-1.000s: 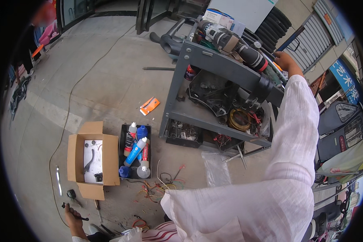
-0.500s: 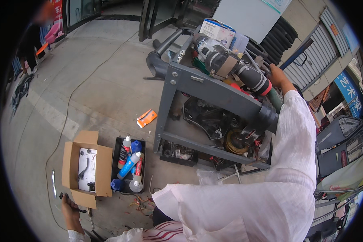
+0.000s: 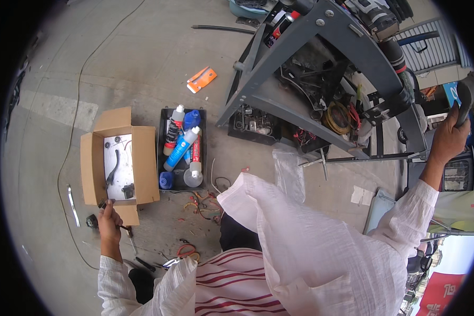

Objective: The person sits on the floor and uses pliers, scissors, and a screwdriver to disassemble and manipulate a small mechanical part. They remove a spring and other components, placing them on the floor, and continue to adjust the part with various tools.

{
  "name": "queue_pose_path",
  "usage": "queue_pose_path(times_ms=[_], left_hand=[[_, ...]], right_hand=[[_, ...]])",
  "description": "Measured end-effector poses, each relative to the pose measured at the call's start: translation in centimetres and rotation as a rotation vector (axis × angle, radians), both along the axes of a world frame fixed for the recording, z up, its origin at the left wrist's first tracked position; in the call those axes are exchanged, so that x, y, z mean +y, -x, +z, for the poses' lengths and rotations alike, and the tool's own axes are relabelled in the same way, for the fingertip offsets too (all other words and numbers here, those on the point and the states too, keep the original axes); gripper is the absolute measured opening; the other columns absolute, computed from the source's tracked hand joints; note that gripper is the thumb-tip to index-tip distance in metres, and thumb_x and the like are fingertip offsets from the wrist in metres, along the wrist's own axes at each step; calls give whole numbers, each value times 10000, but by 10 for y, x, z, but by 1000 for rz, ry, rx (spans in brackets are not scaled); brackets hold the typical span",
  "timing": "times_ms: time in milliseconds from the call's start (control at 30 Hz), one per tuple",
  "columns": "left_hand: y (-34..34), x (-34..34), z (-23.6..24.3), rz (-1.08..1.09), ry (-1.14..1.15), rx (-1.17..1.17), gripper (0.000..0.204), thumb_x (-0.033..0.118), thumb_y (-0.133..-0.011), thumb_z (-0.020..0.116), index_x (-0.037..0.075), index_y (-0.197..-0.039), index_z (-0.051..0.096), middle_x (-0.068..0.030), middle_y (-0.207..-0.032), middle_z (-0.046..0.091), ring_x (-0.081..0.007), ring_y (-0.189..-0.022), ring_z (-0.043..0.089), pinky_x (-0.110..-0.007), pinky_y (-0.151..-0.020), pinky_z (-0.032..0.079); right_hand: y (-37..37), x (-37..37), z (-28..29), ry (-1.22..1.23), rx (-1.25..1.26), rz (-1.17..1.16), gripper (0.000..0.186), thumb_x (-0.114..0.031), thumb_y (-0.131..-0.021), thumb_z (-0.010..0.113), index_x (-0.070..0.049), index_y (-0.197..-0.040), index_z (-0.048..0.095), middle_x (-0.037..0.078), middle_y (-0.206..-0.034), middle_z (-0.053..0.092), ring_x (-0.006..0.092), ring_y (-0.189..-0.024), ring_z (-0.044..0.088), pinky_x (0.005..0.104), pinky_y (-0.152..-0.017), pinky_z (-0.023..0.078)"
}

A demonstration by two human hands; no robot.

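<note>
In my closed left hand [image 3: 109, 220] is a black lever-like part [image 3: 102, 204], with ends showing above and beside my fingers. That hand is at the near edge of an open cardboard box [image 3: 94, 174]. On the box's white bottom lie a curved black lever [image 3: 112, 167], small round parts and a blocky black piece [image 3: 128, 190]. Another black piece [image 3: 91, 221] rests on the floor just left of my hand. Raised far out to the right, my right hand [image 3: 452, 136] is wrapped round a dark, rounded object [image 3: 465, 101] whose kind I cannot make out.
A black tray [image 3: 205, 152] of bottles stands right of the box. Behind it rises a grey metal stand [image 3: 282, 58] with tools and a power tool [image 3: 379, 23]. Scissors [image 3: 185, 249], a screwdriver [image 3: 145, 263], wire scraps [image 3: 203, 205] and an orange packet [image 3: 201, 80] lie on the floor.
My right hand has come away from the stand's top and now holds a dark object out to the right. My left hand has risen to the box's edge. The view has shifted.
</note>
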State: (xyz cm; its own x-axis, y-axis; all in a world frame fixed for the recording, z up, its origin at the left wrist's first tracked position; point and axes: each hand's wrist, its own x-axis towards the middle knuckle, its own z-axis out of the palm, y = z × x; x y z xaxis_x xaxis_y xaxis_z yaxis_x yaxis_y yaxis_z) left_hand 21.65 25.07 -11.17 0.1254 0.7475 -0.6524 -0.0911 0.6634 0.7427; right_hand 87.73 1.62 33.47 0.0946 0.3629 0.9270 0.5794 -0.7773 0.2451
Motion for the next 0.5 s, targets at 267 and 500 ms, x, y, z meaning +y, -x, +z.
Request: queue_pose_path(times_ms=[267, 500], left_hand=[[3, -46, -38, -612, 156, -41, 150, 199, -955, 628, 59, -903, 628, 59, -555, 436, -48, -431, 344, -240, -419, 277], [22, -23, -23, -764, 72, 86, 157, 203, -965, 626, 66, -889, 627, 64, -588, 454, -37, -448, 355, -227, -422, 270]], right_hand=[[210, -153, -356, -42, 1508, -137, 231, -228, -956, 620, -41, -830, 567, -14, -592, 505, 79, -493, 438, 282, -453, 338], [239, -226, -630, 445, 1724, -633, 438, -353, -813, 691, 77, -892, 664, 314, -926, 669, 450, -928, 659, 490, -814, 513]])
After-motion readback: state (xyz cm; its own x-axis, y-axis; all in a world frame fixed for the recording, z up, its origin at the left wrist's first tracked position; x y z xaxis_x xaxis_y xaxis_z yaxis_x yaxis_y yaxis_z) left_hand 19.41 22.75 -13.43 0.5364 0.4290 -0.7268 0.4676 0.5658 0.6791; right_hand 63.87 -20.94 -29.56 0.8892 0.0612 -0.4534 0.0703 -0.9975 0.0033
